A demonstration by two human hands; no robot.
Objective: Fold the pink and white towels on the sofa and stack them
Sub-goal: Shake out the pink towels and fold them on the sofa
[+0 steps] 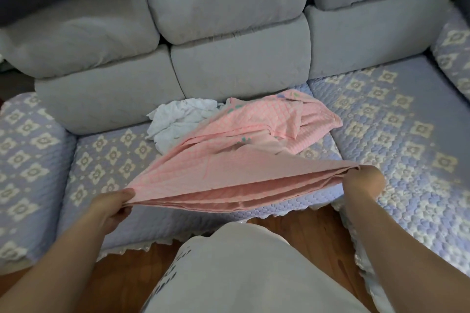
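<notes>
Hands (114, 204) (361, 180) hold pink towel (229, 160) taut above sofa (106, 160).

Single head cam, worn by the person, looked fwd and steeply down at the sofa (381, 119) from close range. Wide-angle lens bowed the edges. Seat cushions filled mid-frame, backrests ran along the top, wood floor (300, 226) and the wearer's own torso sat at the bottom. No 2nd view to overlap.

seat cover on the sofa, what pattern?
Lavender quilted seat cover with cream flower-shaped motifs; head view.
</notes>
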